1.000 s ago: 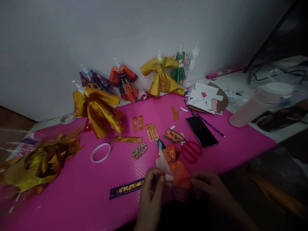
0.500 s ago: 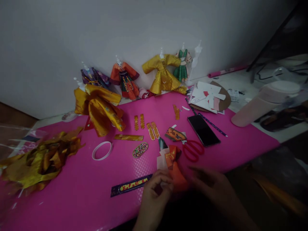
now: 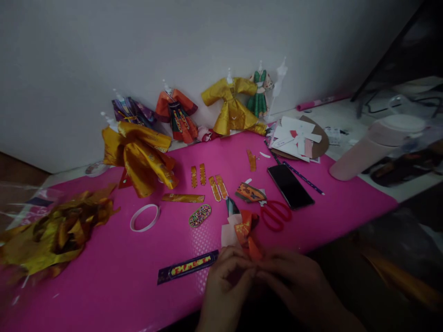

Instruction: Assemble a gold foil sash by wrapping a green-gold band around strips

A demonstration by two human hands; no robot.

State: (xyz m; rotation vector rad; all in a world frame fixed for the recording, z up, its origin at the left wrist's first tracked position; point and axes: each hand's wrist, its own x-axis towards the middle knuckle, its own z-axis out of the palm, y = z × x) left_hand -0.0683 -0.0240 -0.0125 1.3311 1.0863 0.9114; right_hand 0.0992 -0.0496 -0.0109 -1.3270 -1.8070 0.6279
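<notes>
An orange piece of cloth (image 3: pixel 254 250) with gold print lies at the front edge of the pink mat, its lower part covered by my hands. My left hand (image 3: pixel 230 276) is closed, thumb and fingers pinched on the cloth's near edge. Against it, my right hand (image 3: pixel 289 274) is closed too, its fingertips meeting the left ones at the same cloth. A pale pink cloth piece (image 3: pixel 229 234) lies just beyond my left fingers. Red-handled scissors (image 3: pixel 275 216) rest past my right hand, their blades partly under an orange patterned strip (image 3: pixel 251 192).
On the pink mat (image 3: pixel 114 286) are a purple strip (image 3: pixel 188 266), a white ring (image 3: pixel 145 217), a sequinned oval (image 3: pixel 200 216), and a phone (image 3: pixel 290 186). Yellow scraps (image 3: pixel 65 230) pile up left. Dressed doll forms, including one in gold (image 3: pixel 138 154), stand behind. A bottle (image 3: pixel 375 147) stands right.
My right hand has moved left from its place apart and now meets my left hand at the orange cloth. The view has shifted slightly.
</notes>
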